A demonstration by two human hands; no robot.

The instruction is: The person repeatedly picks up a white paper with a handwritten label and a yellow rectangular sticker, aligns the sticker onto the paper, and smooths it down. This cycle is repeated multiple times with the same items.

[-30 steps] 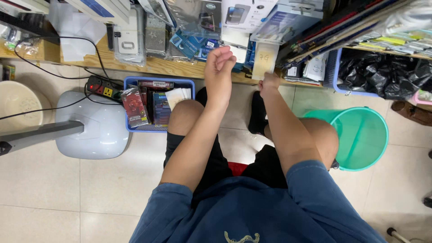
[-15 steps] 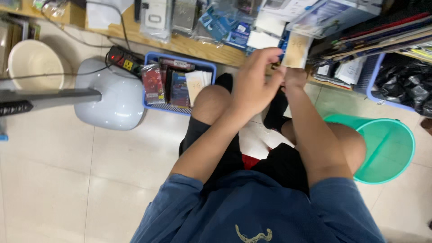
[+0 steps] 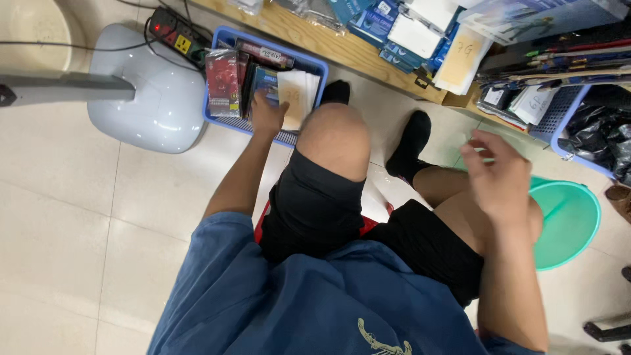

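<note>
blue basket (image 3: 217,121) sits on the tiled floor just ahead of the person's raised left knee, packed with upright flat packets. left hand (image 3: 268,113) reaches down into the basket's near side, fingers curled onto a white packet (image 3: 299,97) that stands at the basket's right end; whether it is truly gripped or only touched is hard to tell, as the fingertips are hidden. a red packet (image 3: 222,80) stands at the basket's left end. right hand (image 3: 496,174) hangs well to the right of the basket, above the right thigh, fingers spread loosely and holding nothing, slightly blurred. just left of the basket rests a pale grey fan base (image 3: 148,98), with a black power strip (image 3: 176,36) behind it. a green bucket (image 3: 568,220) stands far right of the basket, beyond the right hand.
</note>
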